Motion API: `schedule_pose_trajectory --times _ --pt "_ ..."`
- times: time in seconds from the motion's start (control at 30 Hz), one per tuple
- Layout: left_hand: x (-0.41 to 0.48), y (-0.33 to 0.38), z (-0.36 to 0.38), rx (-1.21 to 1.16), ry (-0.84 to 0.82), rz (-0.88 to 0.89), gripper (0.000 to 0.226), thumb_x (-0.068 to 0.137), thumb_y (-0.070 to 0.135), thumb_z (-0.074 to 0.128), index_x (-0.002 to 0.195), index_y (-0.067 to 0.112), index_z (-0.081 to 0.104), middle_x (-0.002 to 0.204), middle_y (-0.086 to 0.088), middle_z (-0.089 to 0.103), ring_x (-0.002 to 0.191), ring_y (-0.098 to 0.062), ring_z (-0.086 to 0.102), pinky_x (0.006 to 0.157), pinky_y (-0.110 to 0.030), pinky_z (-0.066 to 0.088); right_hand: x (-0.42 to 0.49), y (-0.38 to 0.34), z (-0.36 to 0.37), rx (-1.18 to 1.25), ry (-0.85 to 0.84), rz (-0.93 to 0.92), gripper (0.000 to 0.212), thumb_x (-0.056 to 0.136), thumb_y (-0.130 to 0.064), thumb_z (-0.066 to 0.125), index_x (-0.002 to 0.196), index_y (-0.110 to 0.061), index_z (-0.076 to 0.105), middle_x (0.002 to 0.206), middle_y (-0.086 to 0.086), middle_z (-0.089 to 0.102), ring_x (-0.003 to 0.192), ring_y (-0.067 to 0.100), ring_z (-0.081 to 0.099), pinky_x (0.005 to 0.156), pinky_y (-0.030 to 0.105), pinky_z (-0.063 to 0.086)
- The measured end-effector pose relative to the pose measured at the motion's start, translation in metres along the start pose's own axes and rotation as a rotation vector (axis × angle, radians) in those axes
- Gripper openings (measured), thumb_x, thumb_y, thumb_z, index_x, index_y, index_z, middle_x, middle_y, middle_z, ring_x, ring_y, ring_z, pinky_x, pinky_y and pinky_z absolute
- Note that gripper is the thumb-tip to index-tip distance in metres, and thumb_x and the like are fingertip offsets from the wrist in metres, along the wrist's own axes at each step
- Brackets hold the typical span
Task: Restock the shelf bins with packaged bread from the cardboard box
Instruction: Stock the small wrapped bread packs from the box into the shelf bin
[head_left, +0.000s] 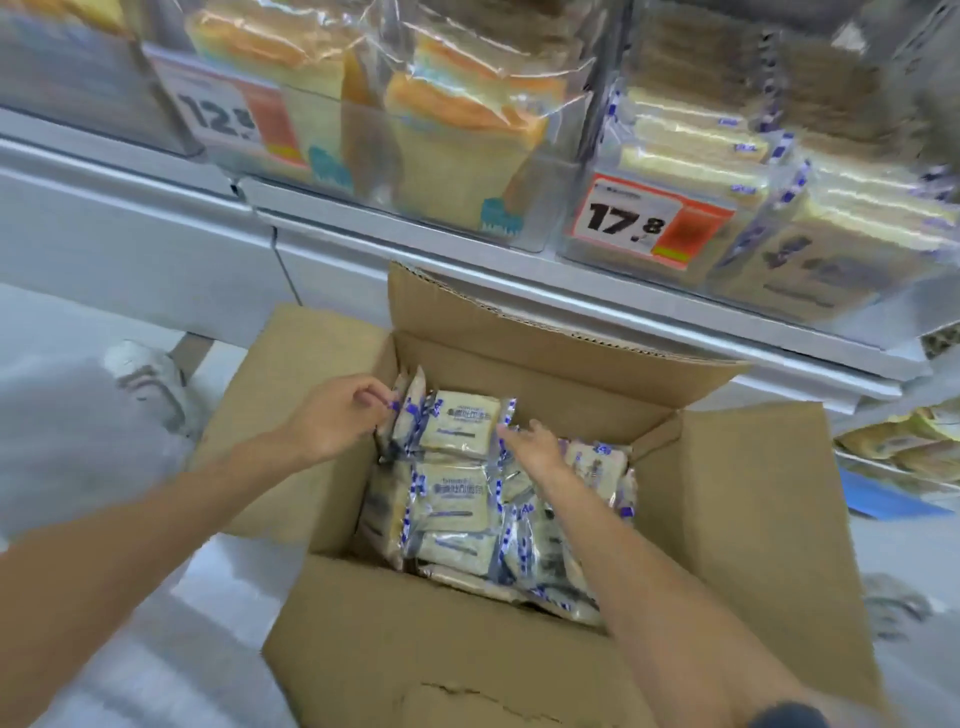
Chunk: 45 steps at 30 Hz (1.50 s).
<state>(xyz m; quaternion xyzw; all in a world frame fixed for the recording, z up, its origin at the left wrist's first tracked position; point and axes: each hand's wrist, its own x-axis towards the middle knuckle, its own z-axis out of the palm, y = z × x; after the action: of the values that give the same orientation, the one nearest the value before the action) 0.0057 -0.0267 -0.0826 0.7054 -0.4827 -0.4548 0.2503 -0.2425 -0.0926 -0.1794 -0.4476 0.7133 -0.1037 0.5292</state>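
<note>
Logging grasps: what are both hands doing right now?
Left hand: pinched shut on the top bread packet's left edge.
Right hand: open, fingers at that packet's right edge.

Pale glossy floor (67, 322) — grey shelving (156, 218).

Both hands (332, 415) (535, 447) in cardboard box (467, 649), on bread pkt (460, 423).

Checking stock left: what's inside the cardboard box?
The cardboard box holds packaged bread in blue-and-white wrappers. Both hands reach in, left hand and right hand at the top pack. Lower layers and the bottom are covered.
</note>
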Motion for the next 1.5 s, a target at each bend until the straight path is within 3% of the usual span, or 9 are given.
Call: schedule_pose_trajectory --times 0.13,0.3,0.4,0.57,0.77,0.9,1.03,1.23,1.5 --pt "0.012 -0.007 0.008 -0.066 -0.004 -0.052 0.012 0.079 0.009 0.062 0.09 0.011 0.066 0.071 0.001 0.061 0.059 -0.003 0.055 0.06 -0.023 0.041 0.032 0.008 0.034 0.067 0.038 0.019 0.027 0.085 -0.032 0.074 0.089 -0.008 0.063 0.093 0.01 0.068 0.086 0.026 0.063 0.078 0.033 0.051" --pt "0.026 -0.005 0.027 -0.094 0.059 -0.088 0.015 0.087 0.001 0.059 0.091 0.015 0.063 0.088 -0.002 0.066 0.071 -0.012 0.058 0.074 -0.026 0.046 0.004 0.008 -0.009 0.083 0.062 -0.221 0.019 0.092 -0.013 0.065 0.102 -0.005 0.05 0.087 0.013 0.059 0.073 0.019 0.054 0.062 0.031 0.044" --pt "0.026 0.004 0.042 -0.136 -0.007 -0.115 0.042 0.089 0.021 0.068 0.128 0.012 0.053 0.113 0.001 0.06 0.101 -0.015 0.06 0.09 -0.026 0.045 -0.029 0.005 -0.043 0.259 -0.095 -0.231 0.024 0.091 -0.012 0.067 0.104 0.001 0.052 0.081 0.012 0.06 0.073 0.019 0.055 0.07 0.032 0.044" --pt "0.013 -0.002 0.035 -0.271 -0.107 -0.208 0.037 0.083 0.025 0.076 0.109 0.002 0.065 0.096 -0.012 0.071 0.086 -0.029 0.065 0.078 -0.033 0.051 -0.046 0.002 -0.041 0.31 -0.42 -0.196 0.043 0.091 -0.01 0.063 0.133 -0.01 0.053 0.122 0.007 0.067 0.112 0.02 0.064 0.102 0.032 0.048" --pt "-0.005 -0.013 -0.007 -0.392 0.059 -0.168 0.024 0.092 0.011 0.064 0.116 0.007 0.064 0.108 -0.009 0.071 0.096 -0.024 0.067 0.075 -0.029 0.053 -0.022 0.033 0.017 -0.532 -0.238 -0.316 0.064 0.087 -0.033 0.071 0.143 -0.016 0.044 0.141 0.005 0.048 0.13 0.022 0.041 0.106 0.035 0.036" --pt "-0.012 -0.016 -0.007 -0.441 0.068 -0.158 0.03 0.094 0.01 0.06 0.124 0.008 0.058 0.115 -0.008 0.069 0.099 -0.021 0.068 0.083 -0.033 0.056 -0.017 0.05 0.031 -0.9 -0.171 -0.427 0.037 0.08 -0.039 0.074 0.106 -0.02 0.056 0.127 0.003 0.049 0.121 0.025 0.042 0.098 0.037 0.038" --pt "-0.013 -0.01 0.003 -0.402 0.041 -0.133 0.033 0.095 0.013 0.06 0.128 0.011 0.055 0.122 -0.008 0.066 0.106 -0.024 0.066 0.095 -0.047 0.052 -0.024 0.056 0.027 -0.813 -0.331 -0.348 0.044 0.086 -0.022 0.071 0.122 -0.015 0.048 0.107 0.004 0.055 0.101 0.023 0.054 0.07 0.029 0.04" --pt "-0.022 0.015 0.016 -0.247 0.017 0.006 0.021 0.097 0.02 0.057 0.118 0.023 0.054 0.106 0.008 0.066 0.102 -0.019 0.065 0.077 -0.027 0.053 -0.071 0.0 -0.076 -0.713 -0.196 -0.597 0.028 0.084 -0.004 0.063 0.1 -0.027 0.061 0.098 -0.007 0.064 0.092 0.019 0.062 0.071 0.032 0.045" --pt "-0.069 0.142 0.058 -0.334 -0.232 0.228 0.052 0.083 0.066 0.056 0.12 0.03 0.051 0.112 0.007 0.07 0.105 -0.017 0.066 0.098 -0.045 0.048 -0.165 -0.08 -0.174 -0.342 0.047 -0.753 0.028 0.079 -0.01 0.072 0.1 -0.025 0.063 0.09 -0.012 0.065 0.079 0.003 0.059 0.073 0.028 0.045"
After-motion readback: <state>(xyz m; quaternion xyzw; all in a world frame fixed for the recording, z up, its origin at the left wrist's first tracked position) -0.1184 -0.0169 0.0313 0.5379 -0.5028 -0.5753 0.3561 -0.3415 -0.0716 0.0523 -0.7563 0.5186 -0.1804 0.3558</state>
